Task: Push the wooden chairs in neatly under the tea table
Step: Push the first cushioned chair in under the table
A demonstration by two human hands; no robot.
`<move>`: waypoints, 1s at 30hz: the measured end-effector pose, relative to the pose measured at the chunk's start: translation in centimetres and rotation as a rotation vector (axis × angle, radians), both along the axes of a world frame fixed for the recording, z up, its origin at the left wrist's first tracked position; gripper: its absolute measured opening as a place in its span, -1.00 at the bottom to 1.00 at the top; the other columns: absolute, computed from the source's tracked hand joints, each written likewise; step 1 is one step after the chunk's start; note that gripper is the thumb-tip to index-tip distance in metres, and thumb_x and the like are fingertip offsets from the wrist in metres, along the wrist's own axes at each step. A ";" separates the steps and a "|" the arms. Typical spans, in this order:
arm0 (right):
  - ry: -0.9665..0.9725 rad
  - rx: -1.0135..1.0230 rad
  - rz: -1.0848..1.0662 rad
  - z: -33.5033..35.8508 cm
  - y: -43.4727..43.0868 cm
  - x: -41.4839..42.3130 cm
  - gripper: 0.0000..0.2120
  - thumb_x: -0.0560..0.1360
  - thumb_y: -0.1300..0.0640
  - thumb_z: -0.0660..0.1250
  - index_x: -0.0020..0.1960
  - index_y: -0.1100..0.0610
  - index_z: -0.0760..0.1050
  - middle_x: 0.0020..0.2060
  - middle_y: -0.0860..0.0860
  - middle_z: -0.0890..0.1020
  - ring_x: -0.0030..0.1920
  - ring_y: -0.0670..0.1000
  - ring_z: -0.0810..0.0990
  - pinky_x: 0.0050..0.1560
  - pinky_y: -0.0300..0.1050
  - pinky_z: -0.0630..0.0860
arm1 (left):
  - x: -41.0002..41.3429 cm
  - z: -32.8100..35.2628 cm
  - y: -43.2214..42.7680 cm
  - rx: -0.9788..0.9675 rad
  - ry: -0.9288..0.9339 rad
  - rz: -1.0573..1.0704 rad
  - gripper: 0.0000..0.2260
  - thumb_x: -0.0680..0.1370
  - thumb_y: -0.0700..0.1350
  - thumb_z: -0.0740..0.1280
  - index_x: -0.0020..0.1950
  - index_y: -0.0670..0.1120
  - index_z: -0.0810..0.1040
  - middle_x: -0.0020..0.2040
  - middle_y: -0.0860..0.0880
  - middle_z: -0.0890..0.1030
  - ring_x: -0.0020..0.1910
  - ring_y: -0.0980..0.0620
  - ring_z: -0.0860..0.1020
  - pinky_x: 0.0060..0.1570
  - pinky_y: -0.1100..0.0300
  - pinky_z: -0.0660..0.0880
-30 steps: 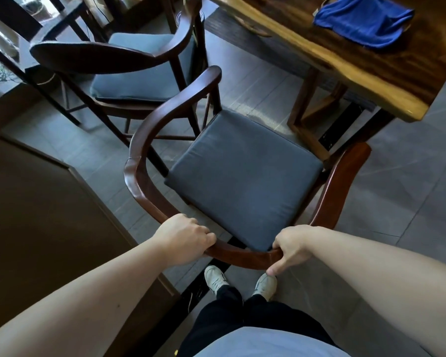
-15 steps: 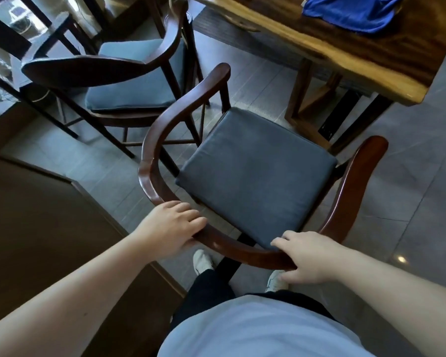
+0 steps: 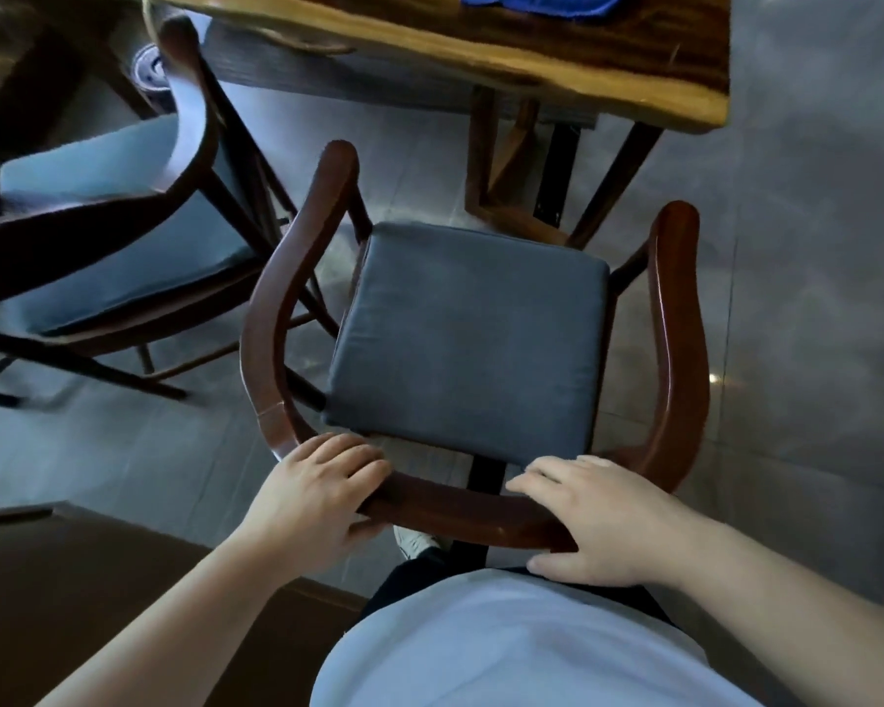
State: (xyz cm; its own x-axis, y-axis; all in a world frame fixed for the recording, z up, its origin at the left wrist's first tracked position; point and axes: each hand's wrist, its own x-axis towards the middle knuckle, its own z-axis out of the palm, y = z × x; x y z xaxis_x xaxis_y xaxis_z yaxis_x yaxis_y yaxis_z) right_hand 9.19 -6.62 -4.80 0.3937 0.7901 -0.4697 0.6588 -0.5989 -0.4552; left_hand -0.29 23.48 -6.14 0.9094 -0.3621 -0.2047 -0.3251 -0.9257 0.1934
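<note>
A wooden armchair (image 3: 677, 339) with a curved reddish-brown back rail and a grey seat cushion (image 3: 468, 339) stands right in front of me, facing the tea table (image 3: 532, 58). My left hand (image 3: 322, 497) grips the back rail at its left bend, thumb underneath. My right hand (image 3: 590, 517) lies over the rail's right part, fingers spread on top and thumb below. The front of the seat sits close to the table's wooden legs (image 3: 501, 186). A second, darker wooden chair (image 3: 113, 216) with a grey cushion stands to the left, angled away from the table.
A blue cloth (image 3: 537, 2) lies on the table top. A dark wooden cabinet edge (image 3: 98, 579) is at my lower left. Grey tiled floor (image 3: 812, 247) spreads to the right of the chair.
The chair has turned to face the table squarely, its front now near the table legs. I have stepped closer behind it. Both hands have stayed on the back rail.
</note>
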 end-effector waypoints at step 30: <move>-0.192 0.322 -0.322 -4.6 4.6 0.2 -0.64 0.38 0.04 0.49 0.15 0.06 0.58 0.03 -0.04 0.69 0.01 0.07 0.65 -0.05 0.00 0.60 | 9.9 0.6 8.0 -0.088 -0.011 -0.229 -0.70 0.42 0.14 0.26 -0.07 -0.03 0.64 -0.19 0.06 0.68 -0.21 0.02 0.63 -0.20 0.18 0.56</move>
State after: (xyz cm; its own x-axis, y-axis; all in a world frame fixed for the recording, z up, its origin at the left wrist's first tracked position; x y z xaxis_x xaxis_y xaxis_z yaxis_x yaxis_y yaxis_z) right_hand 9.36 -2.03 -9.44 0.6970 0.7075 -0.1168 0.5536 -0.6344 -0.5395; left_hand 9.62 31.47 -5.51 0.8033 -0.5753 -0.1537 -0.5273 -0.8072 0.2654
